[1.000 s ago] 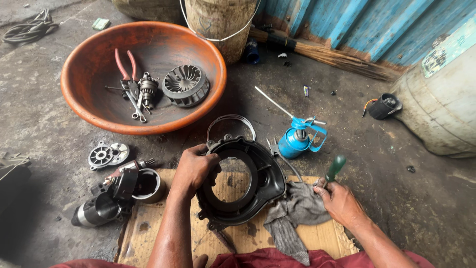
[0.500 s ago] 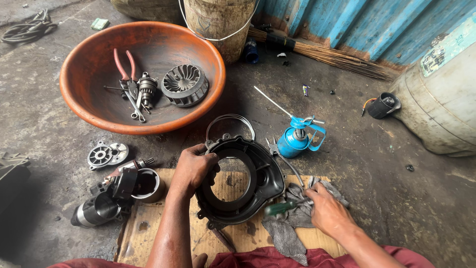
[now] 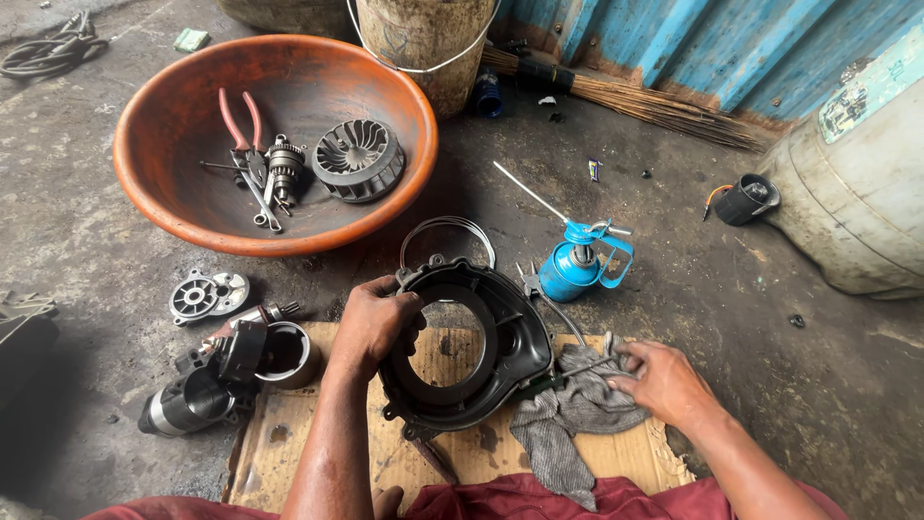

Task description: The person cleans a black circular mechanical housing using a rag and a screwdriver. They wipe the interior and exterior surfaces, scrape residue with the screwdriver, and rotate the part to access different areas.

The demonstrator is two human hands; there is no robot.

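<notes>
Hands: two are showing, the left hand [image 3: 377, 323] and the right hand [image 3: 662, 378].
Black ring housings: one black housing [image 3: 500, 327] is lying on the board.
Cardboard sheets: one cardboard [image 3: 289, 438] is lying on the floor.
Grey rags: one rag [image 3: 568, 424] is lying by the housing.
Screwdrivers: one screwdriver [image 3: 577, 369] is showing on the rag.
Blue oil cans: one oil can [image 3: 570, 270] is standing on the floor.
Orange basins: one basin [image 3: 173, 207] is sitting on the floor.
Pliers: one pair of pliers [image 3: 238, 120] is lying in the basin.
Finned fan wheels: one fan wheel [image 3: 360, 159] is lying in the basin.
Brooms: one broom [image 3: 654, 106] is lying by the wall.
</notes>
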